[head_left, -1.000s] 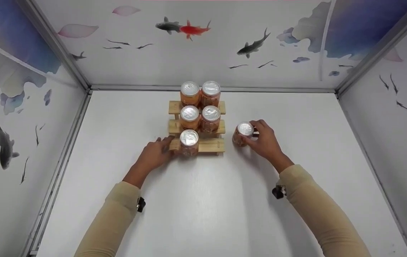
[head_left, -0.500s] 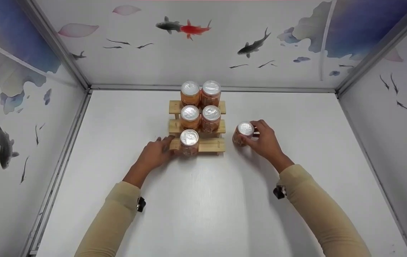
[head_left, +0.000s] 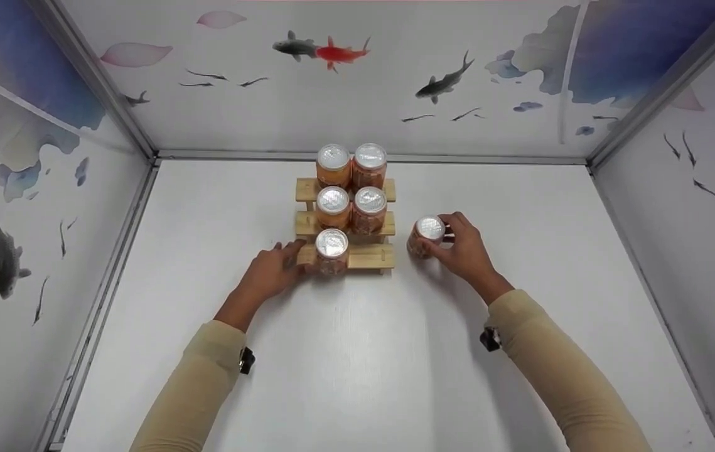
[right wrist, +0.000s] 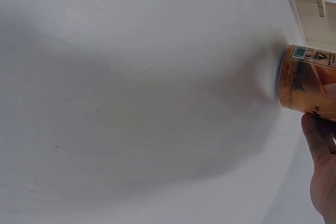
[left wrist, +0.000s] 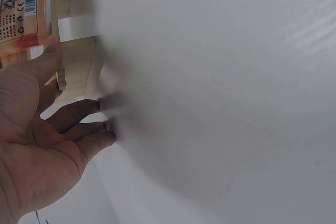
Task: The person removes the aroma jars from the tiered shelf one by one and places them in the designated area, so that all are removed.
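A three-tier wooden stand [head_left: 371, 256] holds orange cans with silvery lids. Two stand on the top tier, two on the middle, and one can [head_left: 332, 252] sits on the bottom tier, left of its middle. My left hand [head_left: 272, 271] pinches the left end of the bottom tier between thumb and index finger, as the left wrist view shows; its other fingers [left wrist: 94, 142] spread near the table. To the right of the stand, my right hand [head_left: 462, 246] grips another upright can [head_left: 421, 245] from its right side. This can's label and barcode [right wrist: 298, 52] show in the right wrist view.
A white table [head_left: 357, 364] lies under everything. White panels printed with fish and lotus leaves rise at the back [head_left: 225, 113], left and right, with metal rails [head_left: 489, 158] along the table's edges. The stand is close to the back rail.
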A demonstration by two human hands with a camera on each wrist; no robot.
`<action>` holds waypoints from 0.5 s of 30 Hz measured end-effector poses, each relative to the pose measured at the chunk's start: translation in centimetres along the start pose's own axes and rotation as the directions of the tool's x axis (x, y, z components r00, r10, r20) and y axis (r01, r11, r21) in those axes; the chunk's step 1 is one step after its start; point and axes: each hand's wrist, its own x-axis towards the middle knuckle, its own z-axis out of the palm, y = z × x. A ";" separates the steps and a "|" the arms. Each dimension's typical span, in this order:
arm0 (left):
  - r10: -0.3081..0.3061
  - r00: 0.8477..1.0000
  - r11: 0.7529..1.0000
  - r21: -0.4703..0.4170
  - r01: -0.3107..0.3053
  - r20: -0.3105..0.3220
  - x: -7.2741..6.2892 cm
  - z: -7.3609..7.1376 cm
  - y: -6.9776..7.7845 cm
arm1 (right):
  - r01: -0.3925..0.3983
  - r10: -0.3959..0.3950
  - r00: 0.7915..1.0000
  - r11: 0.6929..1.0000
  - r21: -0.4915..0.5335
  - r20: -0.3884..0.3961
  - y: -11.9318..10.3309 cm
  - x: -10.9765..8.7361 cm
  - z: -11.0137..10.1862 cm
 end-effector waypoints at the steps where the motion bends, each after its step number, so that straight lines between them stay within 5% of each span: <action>1: -0.003 1.000 1.000 -0.002 0.003 0.003 0.0 0.0 0.0 | 0.003 -0.003 1.000 1.000 0.002 -0.002 0.0 0.0 0.0; 15: -0.014 1.000 1.000 -0.005 0.014 0.015 0.2 0.1 -0.3 | -0.017 0.017 1.000 1.000 0.023 -0.009 0.4 -0.2 0.3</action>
